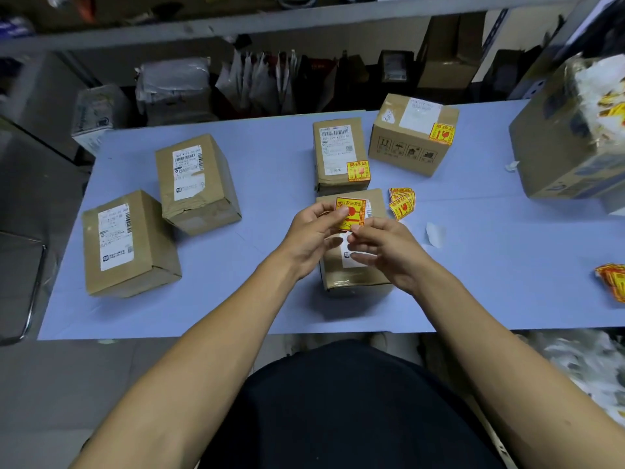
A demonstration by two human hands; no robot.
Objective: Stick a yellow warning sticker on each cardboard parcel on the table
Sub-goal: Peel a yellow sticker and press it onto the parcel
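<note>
My left hand [313, 233] and my right hand [385, 250] both pinch one yellow warning sticker [350, 213] above a cardboard parcel [355, 279] at the table's middle. Two parcels behind it carry a yellow sticker: one [338, 154] straight behind, one [411, 137] to its right. On the left, two parcels [198, 184] [128, 245] show only white shipping labels. A small pile of loose yellow stickers [402, 203] lies right of the held sticker.
The light blue table [236, 299] has a near edge by my lap. A large wrapped carton [568, 137] stands at the far right. More stickers [614, 282] lie at the right edge, and a white backing scrap [434, 233] nearby. Shelves with bags stand behind.
</note>
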